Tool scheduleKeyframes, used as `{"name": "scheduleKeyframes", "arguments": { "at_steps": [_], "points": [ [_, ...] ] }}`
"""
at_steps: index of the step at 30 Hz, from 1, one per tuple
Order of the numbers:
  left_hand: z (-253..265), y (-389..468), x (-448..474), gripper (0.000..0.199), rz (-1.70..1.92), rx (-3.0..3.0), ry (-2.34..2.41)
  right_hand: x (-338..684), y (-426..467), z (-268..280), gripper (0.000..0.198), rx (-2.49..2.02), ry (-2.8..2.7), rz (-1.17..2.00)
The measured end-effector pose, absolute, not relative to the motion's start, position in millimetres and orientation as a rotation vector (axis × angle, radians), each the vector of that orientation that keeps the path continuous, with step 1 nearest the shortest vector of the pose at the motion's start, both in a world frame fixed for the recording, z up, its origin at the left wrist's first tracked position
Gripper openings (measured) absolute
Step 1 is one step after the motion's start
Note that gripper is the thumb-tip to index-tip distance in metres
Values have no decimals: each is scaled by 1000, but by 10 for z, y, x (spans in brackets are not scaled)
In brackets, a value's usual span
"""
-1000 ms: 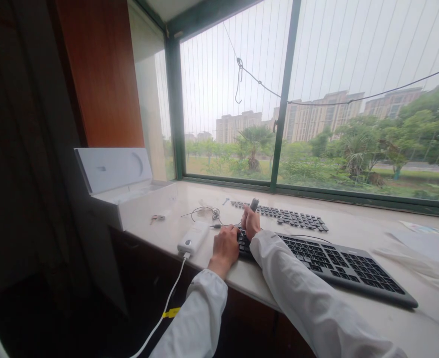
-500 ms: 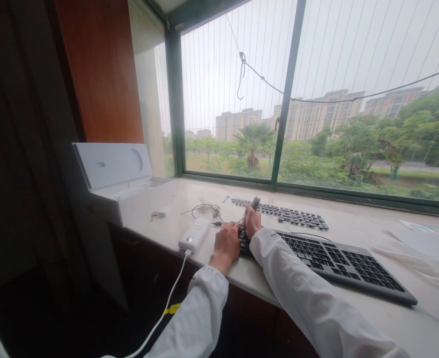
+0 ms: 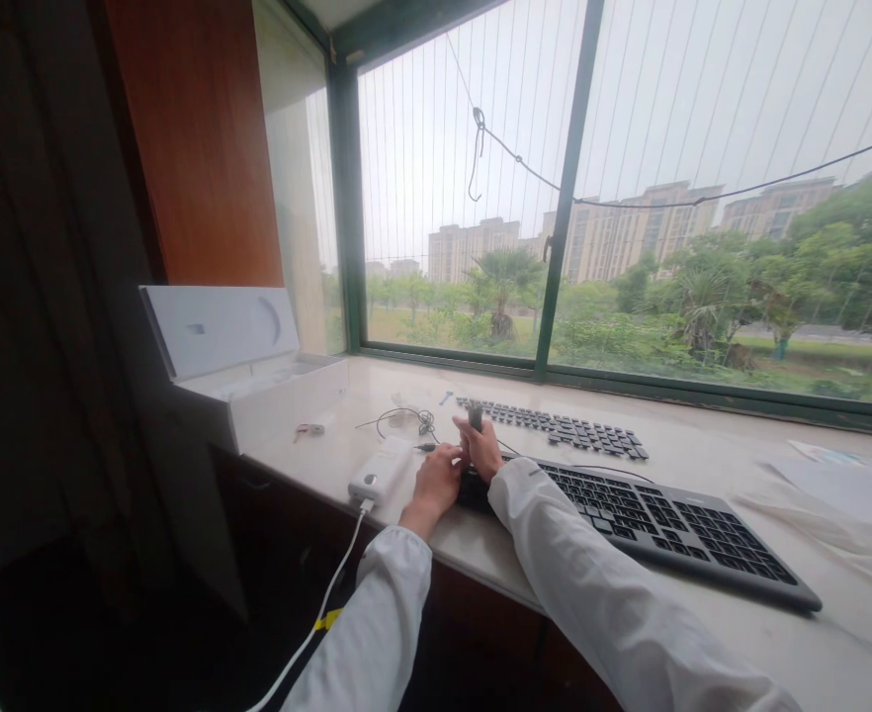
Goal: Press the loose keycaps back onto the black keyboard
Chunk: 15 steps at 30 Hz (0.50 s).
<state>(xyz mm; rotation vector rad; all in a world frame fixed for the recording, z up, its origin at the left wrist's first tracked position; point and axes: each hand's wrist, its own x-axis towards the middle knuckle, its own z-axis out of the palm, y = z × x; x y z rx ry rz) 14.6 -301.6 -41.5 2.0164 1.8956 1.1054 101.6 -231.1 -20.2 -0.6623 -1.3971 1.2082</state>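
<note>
A long dark grey keyboard (image 3: 677, 524) lies along the front of the white counter, its left end partly hidden by both hands. My right hand (image 3: 485, 450) is closed around a small dark tool (image 3: 475, 413), whose upper end sticks up above the fist; its kind is unclear. Against it, over the keyboard's left end, my left hand (image 3: 438, 480) has its fingertips pressed together. Whatever they pinch is too small or hidden to make out. Behind the keyboard, loose black keycaps (image 3: 591, 433) are laid out in rows.
A white power bank (image 3: 378, 475) with a white cable (image 3: 332, 593) sits left of my hands. Beyond it are a coiled black cable (image 3: 425, 423) and an open white box (image 3: 280, 396). Papers (image 3: 843, 494) lie at the right. A window stands behind the counter (image 3: 398, 381).
Both hands have lifted slightly and drawn together, fingertips meeting above the keyboard's left end. The dark tool has shifted left and stands more upright.
</note>
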Motion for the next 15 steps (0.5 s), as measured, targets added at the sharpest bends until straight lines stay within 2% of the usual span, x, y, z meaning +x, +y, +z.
{"name": "scheduleKeyframes", "arguments": {
  "at_steps": [8, 15],
  "points": [
    [-407, -2971, 99, 28, 1135, 2128, 1771, 1045, -2340, -286, 49, -681, -1668, 754],
    [-340, -3043, 126, 32, 1056, 2070, 1890, 1073, -2431, -249, 50, -681, -1742, 535]
  ]
}}
